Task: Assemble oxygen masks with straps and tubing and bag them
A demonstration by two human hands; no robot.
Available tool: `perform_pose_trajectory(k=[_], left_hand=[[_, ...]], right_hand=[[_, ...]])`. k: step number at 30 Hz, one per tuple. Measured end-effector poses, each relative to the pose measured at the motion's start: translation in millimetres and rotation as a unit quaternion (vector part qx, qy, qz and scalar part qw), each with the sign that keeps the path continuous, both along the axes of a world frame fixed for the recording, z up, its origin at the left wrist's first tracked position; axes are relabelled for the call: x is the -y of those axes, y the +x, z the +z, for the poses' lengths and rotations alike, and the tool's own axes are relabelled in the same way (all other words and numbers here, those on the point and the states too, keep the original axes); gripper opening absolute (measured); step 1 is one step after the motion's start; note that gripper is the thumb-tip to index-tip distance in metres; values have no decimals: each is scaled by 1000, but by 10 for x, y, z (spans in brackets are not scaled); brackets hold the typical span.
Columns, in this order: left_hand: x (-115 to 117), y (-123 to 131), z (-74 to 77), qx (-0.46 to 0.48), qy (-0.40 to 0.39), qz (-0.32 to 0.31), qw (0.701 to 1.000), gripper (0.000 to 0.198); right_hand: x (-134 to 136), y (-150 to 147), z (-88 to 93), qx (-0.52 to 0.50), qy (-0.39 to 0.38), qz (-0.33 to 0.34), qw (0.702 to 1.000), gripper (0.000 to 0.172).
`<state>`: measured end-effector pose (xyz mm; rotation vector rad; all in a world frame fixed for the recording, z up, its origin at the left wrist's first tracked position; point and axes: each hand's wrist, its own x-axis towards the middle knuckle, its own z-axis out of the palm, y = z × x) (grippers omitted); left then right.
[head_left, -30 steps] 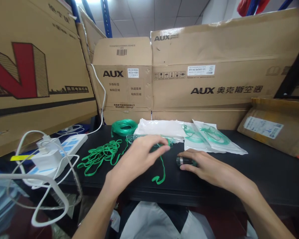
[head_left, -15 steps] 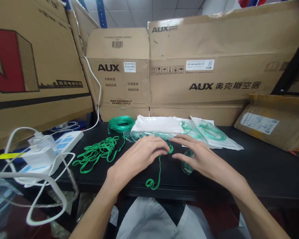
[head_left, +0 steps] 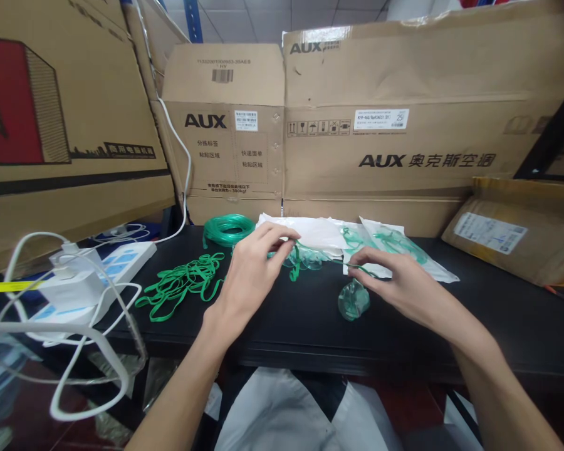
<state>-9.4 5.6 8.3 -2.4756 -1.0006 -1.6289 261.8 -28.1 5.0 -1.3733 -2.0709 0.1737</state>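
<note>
Green strap (head_left: 293, 268): held just above the middle of the black bench (head_left: 498, 326), strung between both hands, with a short loop hanging below the left fingertips.

Left hand (head_left: 251, 272): palm down, thumb and forefinger pressed together on the strap, other fingers loosely curled.

Right hand (head_left: 399, 285): thumb and forefinger pinching the strap's thin right end, remaining fingers slightly spread, wrist low over the bench.

Just near of the right fingertips: clear green mask (head_left: 353, 300), resting on the bench. Cannot tell whether joined to the strap.

Between the hands, just far of the strap: another clear plastic piece (head_left: 310, 257), partly hidden by the left fingers.

Far of the hands: white plastic bags (head_left: 319, 228) lying flat and overlapping, and to their right sealed packs (head_left: 404, 250) with green tubing inside.

Far left of the left hand: coil of green tubing (head_left: 228, 228).

Left of the left hand, apart from it: tangle of loose green straps (head_left: 183, 285) on the bench.

At the left end: white power strip (head_left: 122, 263) with a white charger (head_left: 73, 288) and white cables (head_left: 75, 351) looping towards the near left.

Along the far edge: upright cardboard boxes (head_left: 404, 81) printed AUX.

Far right: brown padded envelope (head_left: 512, 232) with a white label.
</note>
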Motion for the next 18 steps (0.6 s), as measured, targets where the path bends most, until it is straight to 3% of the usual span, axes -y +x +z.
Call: perform_pose_trajectory(k=[4, 8, 12, 18], left_hand=[[-126, -85, -60, 4, -58, 17, 998, 13], [-195, -109, -138, -68, -101, 31, 992, 12], [-205, -112, -183, -127, -117, 95, 980, 12], [-265, -210, -200, -131, -136, 162, 969, 11]], right_hand=[[2, 154, 39, -17, 6, -23, 1000, 31], [13, 196, 67, -26, 8, -25, 999, 37], [26, 182, 92, -33, -2, -19, 999, 39], [65, 325, 126, -69, 6, -49, 996, 39]])
